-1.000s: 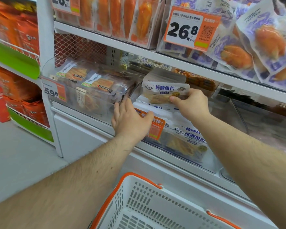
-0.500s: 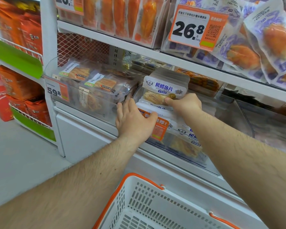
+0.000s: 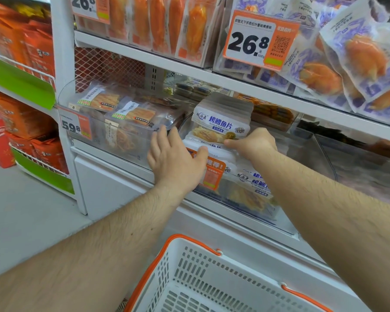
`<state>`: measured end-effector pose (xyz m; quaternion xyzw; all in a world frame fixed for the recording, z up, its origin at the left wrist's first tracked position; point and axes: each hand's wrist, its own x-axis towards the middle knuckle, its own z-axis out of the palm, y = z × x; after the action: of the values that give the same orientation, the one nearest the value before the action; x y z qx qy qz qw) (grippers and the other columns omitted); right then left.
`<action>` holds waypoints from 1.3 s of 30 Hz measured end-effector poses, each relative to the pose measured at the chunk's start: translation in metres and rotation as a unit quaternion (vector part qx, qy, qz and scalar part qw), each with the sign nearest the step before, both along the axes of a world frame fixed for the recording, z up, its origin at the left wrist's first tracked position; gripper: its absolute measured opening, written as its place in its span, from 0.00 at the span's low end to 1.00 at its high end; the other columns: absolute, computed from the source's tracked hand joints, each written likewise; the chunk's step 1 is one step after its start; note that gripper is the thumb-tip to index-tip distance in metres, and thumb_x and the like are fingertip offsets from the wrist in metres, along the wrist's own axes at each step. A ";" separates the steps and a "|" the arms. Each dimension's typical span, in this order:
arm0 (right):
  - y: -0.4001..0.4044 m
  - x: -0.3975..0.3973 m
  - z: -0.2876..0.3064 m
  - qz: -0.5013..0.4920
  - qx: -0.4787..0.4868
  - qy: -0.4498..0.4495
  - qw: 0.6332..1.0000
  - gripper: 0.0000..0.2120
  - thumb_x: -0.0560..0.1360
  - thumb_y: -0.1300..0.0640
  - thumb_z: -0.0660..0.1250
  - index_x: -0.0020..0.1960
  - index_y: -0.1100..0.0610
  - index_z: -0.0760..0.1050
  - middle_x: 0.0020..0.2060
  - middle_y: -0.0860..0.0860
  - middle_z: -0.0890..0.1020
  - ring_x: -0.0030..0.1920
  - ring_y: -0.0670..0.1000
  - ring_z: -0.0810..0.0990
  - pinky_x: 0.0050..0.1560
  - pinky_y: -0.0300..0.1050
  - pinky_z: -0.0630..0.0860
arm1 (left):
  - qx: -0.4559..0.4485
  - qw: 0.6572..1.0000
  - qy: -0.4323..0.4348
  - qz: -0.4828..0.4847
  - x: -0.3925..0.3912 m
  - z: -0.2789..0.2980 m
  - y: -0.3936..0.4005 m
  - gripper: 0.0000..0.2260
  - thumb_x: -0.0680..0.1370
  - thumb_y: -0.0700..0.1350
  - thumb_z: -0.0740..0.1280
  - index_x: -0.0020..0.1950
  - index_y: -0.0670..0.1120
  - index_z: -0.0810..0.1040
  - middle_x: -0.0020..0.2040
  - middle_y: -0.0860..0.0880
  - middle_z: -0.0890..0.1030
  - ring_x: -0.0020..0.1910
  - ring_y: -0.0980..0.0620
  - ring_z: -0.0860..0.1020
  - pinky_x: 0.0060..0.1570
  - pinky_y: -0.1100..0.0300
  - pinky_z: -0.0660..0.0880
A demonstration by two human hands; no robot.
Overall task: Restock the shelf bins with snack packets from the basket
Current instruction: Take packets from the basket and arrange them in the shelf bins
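Now cod packet (image 3: 221, 124) upright; right hand (image 3: 254, 143) apparently lower.

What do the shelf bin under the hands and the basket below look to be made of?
Shelf bin: clear, glossy rigid plastic, probably acrylic; packets and the price tag show through its front wall. Basket: white moulded plastic with a matte look, judging by its slotted walls, with an orange rim and handles, likely plastic too.

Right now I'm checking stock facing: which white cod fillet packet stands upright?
The cod fillet packet beside the right hand, at the bin's back. The other white packets lie flat toward the front, behind the orange tag.
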<state>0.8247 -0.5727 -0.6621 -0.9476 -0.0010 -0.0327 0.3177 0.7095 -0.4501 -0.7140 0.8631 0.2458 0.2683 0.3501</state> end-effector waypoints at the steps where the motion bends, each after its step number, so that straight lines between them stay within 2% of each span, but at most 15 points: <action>1: -0.006 -0.005 0.002 0.001 -0.025 -0.012 1.000 0.23 0.65 0.37 0.77 0.41 0.52 0.70 0.43 0.51 0.81 0.47 0.56 0.80 0.54 0.58 0.78 | 0.043 0.998 -0.048 0.004 -0.004 0.002 -0.001 0.32 0.77 0.59 0.64 0.76 0.45 0.61 0.76 0.46 0.58 0.75 0.46 0.55 0.73 0.47 0.53; 3: -0.016 -0.016 0.004 0.000 -0.058 -0.083 0.995 0.19 0.68 0.39 0.74 0.42 0.50 0.68 0.45 0.49 0.81 0.49 0.55 0.79 0.56 0.57 0.77 | 0.109 0.983 -0.145 -0.024 -0.010 0.007 -0.004 0.24 0.75 0.55 0.67 0.67 0.45 0.70 0.64 0.47 0.68 0.64 0.46 0.66 0.65 0.50 0.63; 5: -0.028 -0.030 0.003 0.032 -0.040 -0.198 0.979 0.11 0.71 0.45 0.71 0.45 0.47 0.71 0.46 0.48 0.80 0.50 0.54 0.78 0.55 0.54 0.75 | 0.096 0.977 -0.151 -0.116 -0.017 0.012 -0.014 0.12 0.74 0.52 0.68 0.55 0.50 0.74 0.50 0.54 0.72 0.52 0.53 0.71 0.54 0.55 0.69; 8: -0.046 -0.066 -0.013 0.131 0.040 -0.365 0.921 0.02 0.72 0.56 0.69 0.42 0.54 0.76 0.38 0.46 0.78 0.41 0.46 0.74 0.46 0.42 0.72 | 0.071 0.956 0.013 -0.283 -0.025 0.008 -0.034 0.05 0.74 0.49 0.67 0.40 0.55 0.72 0.37 0.57 0.75 0.40 0.55 0.75 0.40 0.58 0.71; 10: -0.057 -0.092 -0.030 0.177 0.099 -0.412 0.889 0.01 0.69 0.61 0.68 0.39 0.57 0.78 0.34 0.46 0.78 0.37 0.42 0.70 0.41 0.32 0.67 | 0.105 0.911 0.149 -0.369 -0.027 -0.004 -0.044 0.01 0.74 0.49 0.67 0.43 0.54 0.76 0.39 0.56 0.78 0.42 0.53 0.77 0.42 0.58 0.74; 13: -0.073 -0.117 -0.074 0.193 0.140 -0.390 0.889 0.03 0.67 0.64 0.69 0.35 0.58 0.77 0.31 0.45 0.76 0.34 0.41 0.69 0.39 0.26 0.65 | 0.148 0.831 0.315 -0.433 -0.033 -0.031 -0.056 0.07 0.75 0.50 0.66 0.52 0.53 0.78 0.48 0.55 0.81 0.47 0.52 0.79 0.50 0.54 0.78; 17: -0.092 -0.130 -0.136 0.146 0.162 -0.255 0.942 0.05 0.68 0.62 0.68 0.34 0.57 0.76 0.30 0.46 0.75 0.33 0.44 0.72 0.38 0.37 0.70 | 0.199 0.757 0.425 -0.455 -0.041 -0.056 -0.068 0.11 0.77 0.53 0.65 0.57 0.51 0.78 0.49 0.53 0.80 0.47 0.52 0.78 0.48 0.56 0.76; 21: -0.118 -0.156 -0.211 0.133 0.033 0.027 0.990 0.08 0.71 0.60 0.68 0.35 0.51 0.74 0.34 0.48 0.80 0.38 0.50 0.78 0.42 0.45 0.76 | 0.234 0.682 0.513 -0.466 -0.050 -0.080 -0.075 0.13 0.79 0.52 0.64 0.60 0.48 0.79 0.57 0.50 0.81 0.54 0.49 0.78 0.56 0.55 0.75; 22: -0.125 -0.165 -0.229 0.169 -0.015 0.109 0.980 0.07 0.71 0.60 0.68 0.36 0.52 0.75 0.36 0.48 0.81 0.41 0.51 0.80 0.44 0.46 0.77 | 0.240 0.668 0.526 -0.469 -0.051 -0.088 -0.076 0.12 0.80 0.53 0.64 0.59 0.48 0.78 0.58 0.49 0.81 0.53 0.49 0.78 0.58 0.54 0.74; 24: -0.140 -0.180 -0.262 0.263 -0.116 0.277 0.917 0.03 0.73 0.58 0.70 0.42 0.56 0.79 0.40 0.51 0.82 0.44 0.53 0.80 0.46 0.47 0.77 | 0.250 0.644 0.540 -0.481 -0.052 -0.104 -0.080 0.10 0.79 0.54 0.64 0.55 0.49 0.76 0.56 0.48 0.80 0.48 0.49 0.74 0.55 0.53 0.73; 27: -0.154 -0.198 -0.302 0.335 -0.227 0.477 0.780 0.17 0.76 0.46 0.71 0.57 0.58 0.79 0.50 0.53 0.82 0.46 0.52 0.79 0.51 0.49 0.77 | 0.257 0.617 0.558 -0.492 -0.056 -0.118 -0.088 0.11 0.80 0.55 0.63 0.53 0.48 0.73 0.52 0.48 0.76 0.46 0.48 0.71 0.54 0.51 0.73; 29: -0.160 -0.208 -0.320 0.348 -0.261 0.535 0.725 0.28 0.75 0.40 0.70 0.67 0.58 0.74 0.61 0.55 0.79 0.54 0.54 0.79 0.59 0.52 0.75 | 0.254 0.605 0.567 -0.498 -0.057 -0.120 -0.093 0.16 0.81 0.55 0.62 0.60 0.44 0.76 0.58 0.46 0.79 0.50 0.46 0.75 0.57 0.51 0.73; 32: -0.166 -0.223 -0.339 0.365 -0.290 0.570 0.677 0.43 0.72 0.32 0.68 0.78 0.55 0.61 0.77 0.53 0.63 0.75 0.57 0.64 0.74 0.58 0.61 | 0.250 0.607 0.569 -0.495 -0.058 -0.116 -0.098 0.19 0.82 0.54 0.61 0.70 0.45 0.73 0.65 0.48 0.76 0.60 0.47 0.76 0.60 0.53 0.73; 36: -0.161 -0.240 -0.346 0.339 -0.263 0.646 0.631 0.52 0.66 0.23 0.64 0.80 0.50 0.56 0.80 0.51 0.56 0.78 0.57 0.56 0.76 0.62 0.55 | 0.245 0.606 0.574 -0.493 -0.056 -0.119 -0.099 0.19 0.82 0.53 0.61 0.70 0.45 0.73 0.65 0.48 0.76 0.62 0.47 0.75 0.61 0.54 0.72; 39: -0.153 -0.252 -0.351 0.234 -0.173 0.700 0.653 0.51 0.68 0.20 0.55 0.79 0.52 0.58 0.79 0.55 0.58 0.78 0.59 0.56 0.74 0.58 0.58 | 0.250 0.599 0.584 -0.488 -0.056 -0.122 -0.100 0.19 0.82 0.53 0.60 0.71 0.46 0.72 0.67 0.49 0.75 0.64 0.49 0.74 0.61 0.56 0.70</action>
<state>0.5726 -0.7254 -1.0126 -0.6962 -0.0054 0.7159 0.0516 0.6534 -0.5505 -0.8357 0.8810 -0.1360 -0.4527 -0.0185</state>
